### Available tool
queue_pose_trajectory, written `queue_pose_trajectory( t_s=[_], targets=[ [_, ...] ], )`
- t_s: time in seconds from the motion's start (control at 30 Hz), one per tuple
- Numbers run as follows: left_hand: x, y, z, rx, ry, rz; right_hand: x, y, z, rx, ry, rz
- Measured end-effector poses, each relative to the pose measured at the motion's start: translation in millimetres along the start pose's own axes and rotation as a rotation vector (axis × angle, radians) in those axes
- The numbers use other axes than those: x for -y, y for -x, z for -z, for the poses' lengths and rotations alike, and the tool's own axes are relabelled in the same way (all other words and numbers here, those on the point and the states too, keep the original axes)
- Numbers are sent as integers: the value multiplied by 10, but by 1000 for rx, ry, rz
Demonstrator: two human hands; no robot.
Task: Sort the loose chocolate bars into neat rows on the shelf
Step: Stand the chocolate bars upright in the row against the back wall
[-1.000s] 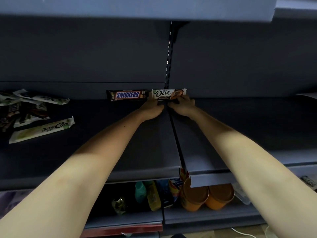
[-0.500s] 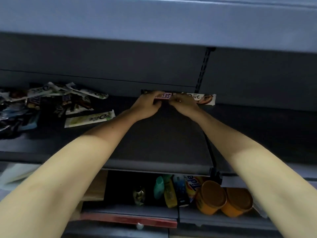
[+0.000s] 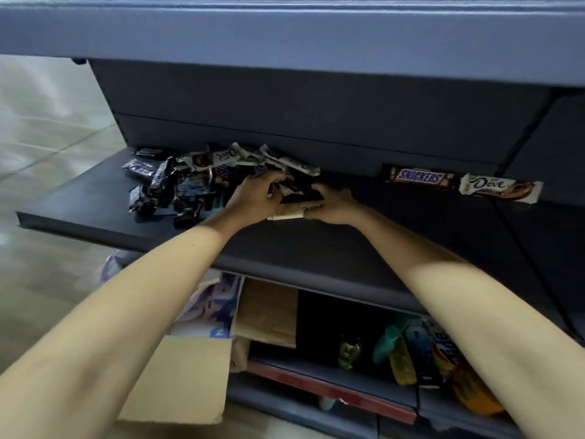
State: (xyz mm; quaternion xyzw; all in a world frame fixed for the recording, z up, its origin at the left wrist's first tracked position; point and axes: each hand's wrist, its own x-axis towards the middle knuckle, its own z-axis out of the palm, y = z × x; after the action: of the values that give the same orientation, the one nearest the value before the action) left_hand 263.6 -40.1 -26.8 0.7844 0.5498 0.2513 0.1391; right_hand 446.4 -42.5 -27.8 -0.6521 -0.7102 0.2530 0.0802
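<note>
Chocolate bars (image 3: 177, 185): mostly heaped loose at left end of shelf (image 3: 95, 198). Only Snickers (image 3: 418, 177) and Dove (image 3: 500, 189) lined up at back. Pale bar (image 3: 289, 211) pinched by right hand (image 3: 335, 205); left hand (image 3: 256, 196) curled in heap, grasp not determinable.

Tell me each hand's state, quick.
Left hand: fingers curled in the bar pile; grip cannot be told.
Right hand: holds a pale bar.

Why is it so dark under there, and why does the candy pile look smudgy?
Head view: the upper shelf shades the back, so it is dim; the Snickers bar and Dove bar read clearly; the pile of chocolate bars is darker and a bit blurred, as is the pale bar that the right hand pinches; the wide lens makes the near forearms look huge.
</note>
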Motion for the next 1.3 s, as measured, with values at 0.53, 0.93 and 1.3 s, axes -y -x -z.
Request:
queue_pose_trajectory(
  t_s=[0.53,0.93,1.3],
  targets=[
    [296,-12,69,191,-80,-173,175,279,-97,-249,-234,55],
    [58,120,3,85,483,-4,465,432,-80,-664,-1110,174],
    [-59,329,-46,101,1518,589,497,462,-489,-326,-1160,-32]
  ],
)
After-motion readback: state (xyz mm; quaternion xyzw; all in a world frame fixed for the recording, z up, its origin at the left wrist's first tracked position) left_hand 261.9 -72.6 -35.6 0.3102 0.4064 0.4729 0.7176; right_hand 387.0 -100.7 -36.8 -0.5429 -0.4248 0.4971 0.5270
